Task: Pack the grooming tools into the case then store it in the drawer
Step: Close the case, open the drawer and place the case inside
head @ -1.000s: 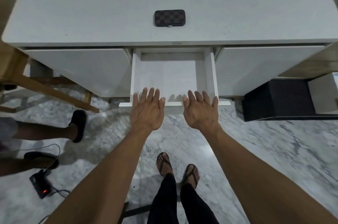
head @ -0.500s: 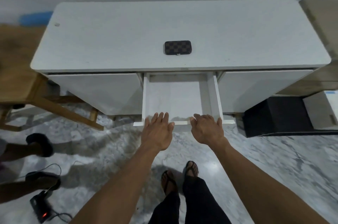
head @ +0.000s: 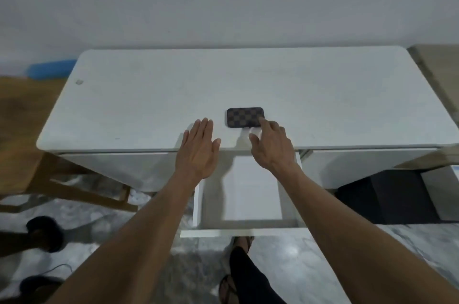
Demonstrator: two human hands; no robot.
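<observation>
A small dark checkered case (head: 244,116), closed, lies flat on the white desk top (head: 149,95) near its front edge. My right hand (head: 272,144) hovers just in front of it, fingers spread, with the index fingertip at the case's lower right corner. My left hand (head: 197,151) is flat and open over the desk's front edge, left of the case and apart from it. Below both hands the white middle drawer (head: 248,232) stands pulled out, with nothing visible inside. No loose grooming tools are in sight.
Closed white drawer fronts flank the open drawer (head: 111,167) (head: 360,167). A wooden bench (head: 22,125) stands at the left, a black box (head: 387,197) on the marble floor at the right. Another person's feet (head: 42,231) are at lower left; my own sandalled feet are below the drawer.
Both hands left the drawer's front edge and rose to the desk top; the right one reached the case. The view tilted up toward the wall.
</observation>
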